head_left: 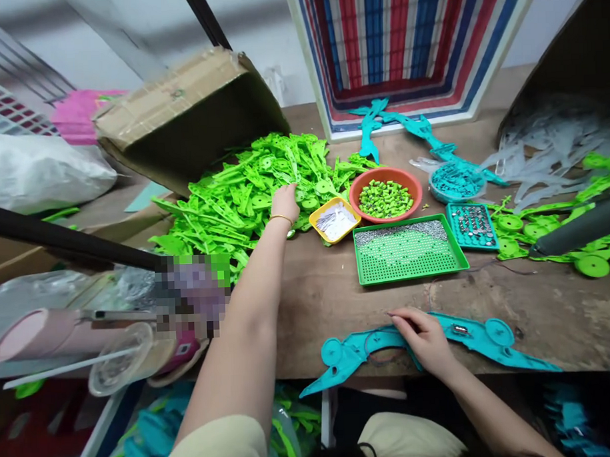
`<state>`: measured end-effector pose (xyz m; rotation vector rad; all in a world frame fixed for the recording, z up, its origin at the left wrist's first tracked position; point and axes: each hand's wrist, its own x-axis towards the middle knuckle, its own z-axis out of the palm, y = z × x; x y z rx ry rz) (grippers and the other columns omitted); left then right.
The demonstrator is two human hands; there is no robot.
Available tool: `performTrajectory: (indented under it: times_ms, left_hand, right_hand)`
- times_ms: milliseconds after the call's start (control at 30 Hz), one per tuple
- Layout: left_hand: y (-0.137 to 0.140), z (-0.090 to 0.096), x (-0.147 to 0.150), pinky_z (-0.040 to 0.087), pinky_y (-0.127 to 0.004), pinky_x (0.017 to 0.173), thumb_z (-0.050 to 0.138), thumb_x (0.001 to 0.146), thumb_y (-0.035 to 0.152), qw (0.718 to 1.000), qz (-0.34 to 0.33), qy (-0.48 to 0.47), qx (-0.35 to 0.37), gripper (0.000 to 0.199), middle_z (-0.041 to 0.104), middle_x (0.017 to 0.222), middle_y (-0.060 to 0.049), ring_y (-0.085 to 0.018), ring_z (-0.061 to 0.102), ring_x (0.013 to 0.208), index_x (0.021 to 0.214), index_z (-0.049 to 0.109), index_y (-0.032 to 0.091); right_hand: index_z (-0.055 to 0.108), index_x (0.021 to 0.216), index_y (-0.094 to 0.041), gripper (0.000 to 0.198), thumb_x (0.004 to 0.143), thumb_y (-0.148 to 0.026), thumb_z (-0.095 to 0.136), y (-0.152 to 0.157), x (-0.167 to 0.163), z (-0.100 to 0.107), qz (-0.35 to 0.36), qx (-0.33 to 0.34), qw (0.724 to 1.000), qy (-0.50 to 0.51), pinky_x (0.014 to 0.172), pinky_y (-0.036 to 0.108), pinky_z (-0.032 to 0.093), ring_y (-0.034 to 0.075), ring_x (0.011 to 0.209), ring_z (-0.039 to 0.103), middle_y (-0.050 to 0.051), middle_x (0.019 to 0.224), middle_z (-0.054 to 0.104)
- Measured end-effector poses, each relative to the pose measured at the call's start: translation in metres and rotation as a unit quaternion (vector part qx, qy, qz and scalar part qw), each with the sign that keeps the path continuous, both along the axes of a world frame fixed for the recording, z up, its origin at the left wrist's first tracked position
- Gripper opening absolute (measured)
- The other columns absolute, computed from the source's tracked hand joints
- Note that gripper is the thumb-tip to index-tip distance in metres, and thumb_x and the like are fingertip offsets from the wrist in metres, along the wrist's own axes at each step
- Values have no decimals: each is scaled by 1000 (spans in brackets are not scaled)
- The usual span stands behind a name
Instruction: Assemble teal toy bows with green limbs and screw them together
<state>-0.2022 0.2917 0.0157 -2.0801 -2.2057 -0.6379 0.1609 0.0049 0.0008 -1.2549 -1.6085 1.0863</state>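
My left hand reaches into a heaped pile of bright green plastic parts. Its fingers look curled together against the pile, and whatever they hold is hidden. Near the table's front edge, my right hand is closed over the middle of a long blue plastic part, thumb and forefinger pinched close to a thin wire. This part has round discs towards both ends, and a small metal piece sits in its right half. A dark thin wire runs along its left half.
Behind the right hand stand a green perforated tray, a yellow dish of pins, an orange bowl of small green pieces, a blue tray and a clear bowl. A dark tool juts in from the right. Cups stand left.
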Motion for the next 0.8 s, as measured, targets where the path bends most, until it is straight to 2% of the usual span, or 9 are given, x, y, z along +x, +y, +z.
performTrajectory:
  times_ms: [167,300,400,500,567,700,800]
  left_hand:
    - [-23,10,-14,38,-51,103,42,81,11,1000,18,3,0,38,62,111,-21,-35,54,113,113,62,9]
    - [-40,12,-12,38,-55,101,42,84,16,999,53,8,6,40,58,115,-26,-39,52,116,117,59,4]
    - [-44,10,2,37,-51,105,47,85,24,1000,20,19,1,44,55,126,-22,-36,48,122,125,57,9]
    - [-38,9,19,33,-46,111,44,88,30,999,-31,33,-9,46,49,141,-13,-30,42,131,132,55,19]
    - [-27,10,28,31,-45,112,39,91,30,998,-47,38,-20,44,50,142,-10,-28,40,133,130,57,21]
    - [-3,18,40,36,-47,107,42,92,39,997,-34,38,-50,40,61,128,-14,-30,48,126,117,66,19]
    - [-2,29,38,34,-48,110,44,91,45,998,-11,36,-53,39,62,126,-12,-30,49,126,111,68,21]
  right_hand:
    - [73,90,-22,20,90,-34,58,-1,0,0,27,18,999,-27,68,27,53,16,75,69,4,84,75]
    - [73,92,-21,20,92,-33,57,-2,0,-2,43,31,997,-49,68,25,52,16,76,69,4,85,74]
    - [72,91,-21,20,92,-33,56,-2,0,-3,42,45,996,-64,66,25,52,15,75,69,4,84,74]
    - [72,92,-21,19,93,-30,56,-3,0,-4,39,64,994,-76,64,24,51,15,73,68,3,81,73]
    - [71,93,-21,17,93,-28,56,-3,-1,-4,42,77,993,-78,66,23,52,14,73,68,2,82,73]
    - [70,95,-22,14,92,-25,56,-4,-3,-6,55,89,991,-85,68,22,53,13,76,69,2,85,74]
    - [69,94,-22,13,92,-24,57,-5,-2,-7,55,97,989,-93,67,21,53,13,74,69,2,84,73]
